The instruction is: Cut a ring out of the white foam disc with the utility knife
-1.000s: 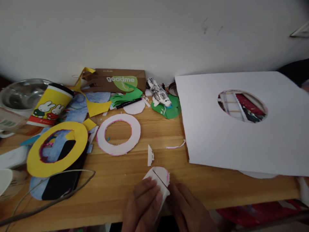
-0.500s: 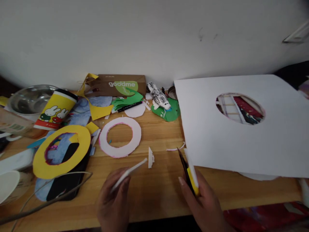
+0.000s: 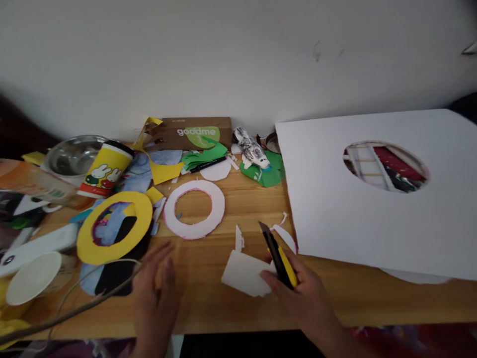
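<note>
My right hand [image 3: 298, 288] grips a yellow-and-black utility knife [image 3: 281, 263], its dark blade pointing up and away. Against the thumb of that hand is a flat white board piece [image 3: 244, 273] with a ragged edge, apparently pinched along with the knife. A narrow white offcut [image 3: 239, 237] lies just beyond this piece. Past the blade rests a curved white sliver [image 3: 286, 237] with a pink edge. Empty, with fingers apart, my left hand [image 3: 156, 288] is over the wood near a yellow ring [image 3: 87, 241] and a white ring [image 3: 170, 211].
A large white board [image 3: 328, 219] with an oval hole covers the right side. At the back are a goodme box [image 3: 167, 134], a black marker [image 3: 208, 164] and a painted figure [image 3: 251, 149]. A cable [image 3: 93, 301], paper cup [image 3: 35, 281] and metal bowl [image 3: 74, 154] crowd the left.
The white board piece has passed from my left hand to my right. My left hand has moved left and opened. The sliver held beside the knife now lies on the table.
</note>
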Demonstrator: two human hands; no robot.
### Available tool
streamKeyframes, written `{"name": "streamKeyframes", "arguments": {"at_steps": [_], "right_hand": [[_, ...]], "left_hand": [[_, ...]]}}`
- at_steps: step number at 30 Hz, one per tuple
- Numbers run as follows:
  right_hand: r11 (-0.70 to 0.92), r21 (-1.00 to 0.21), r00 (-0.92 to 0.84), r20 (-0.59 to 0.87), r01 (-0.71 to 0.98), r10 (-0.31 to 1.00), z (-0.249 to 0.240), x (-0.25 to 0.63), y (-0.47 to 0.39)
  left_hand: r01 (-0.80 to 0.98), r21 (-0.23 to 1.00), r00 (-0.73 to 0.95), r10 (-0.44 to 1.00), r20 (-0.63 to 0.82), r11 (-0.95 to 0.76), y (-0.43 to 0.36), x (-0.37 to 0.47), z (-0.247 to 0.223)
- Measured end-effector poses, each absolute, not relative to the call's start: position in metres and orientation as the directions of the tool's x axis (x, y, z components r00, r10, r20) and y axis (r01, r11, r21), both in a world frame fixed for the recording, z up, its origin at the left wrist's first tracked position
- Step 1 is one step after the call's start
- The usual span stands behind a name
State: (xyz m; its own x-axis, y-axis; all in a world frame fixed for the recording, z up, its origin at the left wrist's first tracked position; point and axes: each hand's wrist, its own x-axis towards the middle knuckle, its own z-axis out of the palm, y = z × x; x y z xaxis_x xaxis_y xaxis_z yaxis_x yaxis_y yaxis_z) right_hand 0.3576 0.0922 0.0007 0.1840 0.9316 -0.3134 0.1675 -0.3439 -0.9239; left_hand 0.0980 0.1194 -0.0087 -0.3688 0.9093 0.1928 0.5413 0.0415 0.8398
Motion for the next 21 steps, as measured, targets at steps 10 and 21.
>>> {"name": "streamKeyframes", "arguments": {"at_steps": [10,21], "right_hand": [[-0.313,-0.928,0.197,-0.275,0.200,0.941,-0.004,0.371,0.088],[-0.408,-0.894,0.225,-0.365,0.187,0.903,-0.006,0.363,0.082]], "left_hand": [[0.924,0.108,-0.383,0.892,0.239,0.367,0.160,0.027,-0.005],[0.931,0.017,-0.363,0.917,0.167,0.365,0.170,0.017,-0.002]]}}
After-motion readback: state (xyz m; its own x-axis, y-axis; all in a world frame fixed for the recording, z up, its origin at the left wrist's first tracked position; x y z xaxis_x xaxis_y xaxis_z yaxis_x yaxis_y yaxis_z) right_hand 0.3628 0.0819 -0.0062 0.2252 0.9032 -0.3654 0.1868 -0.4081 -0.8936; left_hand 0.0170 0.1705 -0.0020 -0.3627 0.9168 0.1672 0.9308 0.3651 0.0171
